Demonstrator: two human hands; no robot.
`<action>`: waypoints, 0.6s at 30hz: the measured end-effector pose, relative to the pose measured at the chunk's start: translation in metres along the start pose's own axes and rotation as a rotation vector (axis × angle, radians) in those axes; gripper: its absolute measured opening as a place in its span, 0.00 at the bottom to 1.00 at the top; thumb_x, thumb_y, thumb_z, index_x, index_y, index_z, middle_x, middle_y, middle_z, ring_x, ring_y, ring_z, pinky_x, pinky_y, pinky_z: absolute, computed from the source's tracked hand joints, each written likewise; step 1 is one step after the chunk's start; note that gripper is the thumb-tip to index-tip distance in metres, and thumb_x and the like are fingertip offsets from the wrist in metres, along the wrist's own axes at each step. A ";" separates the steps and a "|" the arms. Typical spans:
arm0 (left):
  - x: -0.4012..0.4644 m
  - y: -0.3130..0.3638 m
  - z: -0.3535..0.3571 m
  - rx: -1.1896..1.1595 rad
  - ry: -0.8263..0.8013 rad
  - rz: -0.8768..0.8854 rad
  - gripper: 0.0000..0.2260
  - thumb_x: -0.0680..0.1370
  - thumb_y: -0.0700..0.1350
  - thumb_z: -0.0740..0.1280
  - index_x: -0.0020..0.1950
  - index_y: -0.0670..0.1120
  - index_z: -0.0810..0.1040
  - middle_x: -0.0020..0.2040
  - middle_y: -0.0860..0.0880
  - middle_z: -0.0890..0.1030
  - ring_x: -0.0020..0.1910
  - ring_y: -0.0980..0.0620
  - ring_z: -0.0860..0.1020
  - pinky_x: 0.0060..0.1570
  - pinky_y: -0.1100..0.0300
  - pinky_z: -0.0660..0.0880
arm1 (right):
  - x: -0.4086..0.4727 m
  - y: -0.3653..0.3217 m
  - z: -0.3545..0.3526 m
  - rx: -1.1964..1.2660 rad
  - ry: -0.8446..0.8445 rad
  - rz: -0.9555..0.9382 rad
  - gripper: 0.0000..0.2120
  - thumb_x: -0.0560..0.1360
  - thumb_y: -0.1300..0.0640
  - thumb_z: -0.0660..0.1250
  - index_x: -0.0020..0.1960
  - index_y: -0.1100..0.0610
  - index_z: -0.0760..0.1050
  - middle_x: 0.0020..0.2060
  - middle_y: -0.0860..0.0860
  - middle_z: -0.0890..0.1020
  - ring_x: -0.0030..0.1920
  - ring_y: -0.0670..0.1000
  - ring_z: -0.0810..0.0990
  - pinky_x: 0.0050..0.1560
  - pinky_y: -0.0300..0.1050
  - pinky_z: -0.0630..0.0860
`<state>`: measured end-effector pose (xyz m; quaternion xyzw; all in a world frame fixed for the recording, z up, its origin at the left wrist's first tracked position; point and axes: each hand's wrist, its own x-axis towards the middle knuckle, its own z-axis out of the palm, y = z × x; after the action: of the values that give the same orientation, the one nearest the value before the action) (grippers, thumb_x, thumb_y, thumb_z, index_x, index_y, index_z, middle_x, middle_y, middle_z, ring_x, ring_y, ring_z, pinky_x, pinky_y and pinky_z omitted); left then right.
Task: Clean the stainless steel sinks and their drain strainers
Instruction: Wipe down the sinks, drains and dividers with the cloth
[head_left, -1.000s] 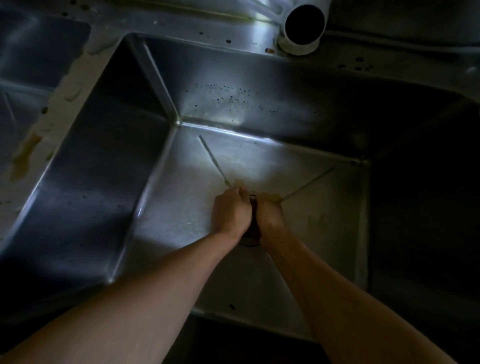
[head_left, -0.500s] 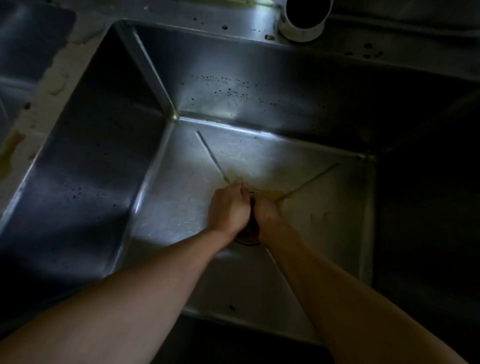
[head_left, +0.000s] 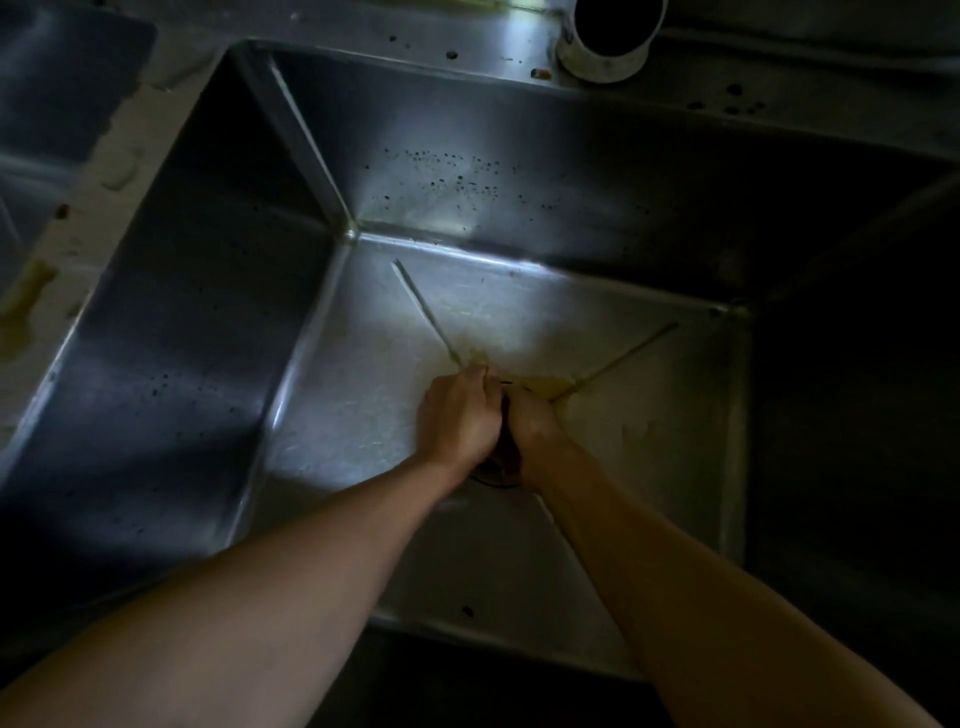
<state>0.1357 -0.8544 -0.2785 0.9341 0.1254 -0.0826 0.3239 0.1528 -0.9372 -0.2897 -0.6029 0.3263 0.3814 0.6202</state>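
A deep stainless steel sink (head_left: 358, 431) fills the view, dimly lit, with yellowish grime on its floor and dark specks on its back wall. At the middle of the floor lies the dark round drain strainer (head_left: 500, 475), mostly covered by my hands. My left hand (head_left: 457, 415) and my right hand (head_left: 532, 428) sit side by side on it, knuckles up. The fingers of both curl down around the strainer, and their tips are hidden.
A white pipe end (head_left: 610, 36) stands on the back ledge, above the sink. A second basin (head_left: 57, 78) lies at the far left, beyond a stained divider (head_left: 31, 291). The right side of the sink is in deep shadow.
Both hands stay on the drain strainer with only slight shifts. The view has tilted a little, so the sink sits higher in the frame.
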 end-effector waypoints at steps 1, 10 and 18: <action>-0.002 -0.001 0.000 0.016 -0.026 -0.025 0.15 0.82 0.45 0.54 0.43 0.40 0.75 0.45 0.37 0.80 0.46 0.37 0.77 0.42 0.52 0.68 | -0.004 0.002 -0.002 -0.021 -0.001 -0.026 0.18 0.82 0.56 0.55 0.68 0.64 0.70 0.61 0.61 0.78 0.47 0.52 0.74 0.39 0.40 0.71; -0.009 0.013 -0.027 -0.275 -0.266 -0.502 0.16 0.82 0.49 0.56 0.59 0.38 0.74 0.59 0.36 0.76 0.58 0.39 0.75 0.57 0.50 0.72 | -0.037 -0.008 -0.005 -0.145 0.138 -0.079 0.18 0.79 0.53 0.62 0.62 0.65 0.74 0.60 0.64 0.78 0.58 0.63 0.78 0.57 0.58 0.76; -0.045 0.031 -0.087 -0.723 -0.370 -0.574 0.09 0.72 0.32 0.68 0.51 0.37 0.79 0.43 0.39 0.81 0.37 0.46 0.80 0.39 0.58 0.78 | -0.108 -0.019 -0.018 -0.104 0.050 -0.262 0.14 0.75 0.70 0.65 0.60 0.62 0.71 0.49 0.58 0.77 0.48 0.55 0.78 0.48 0.45 0.78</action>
<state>0.1079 -0.8313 -0.1822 0.6597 0.3384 -0.2840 0.6080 0.1164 -0.9632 -0.1884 -0.6808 0.2398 0.2983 0.6245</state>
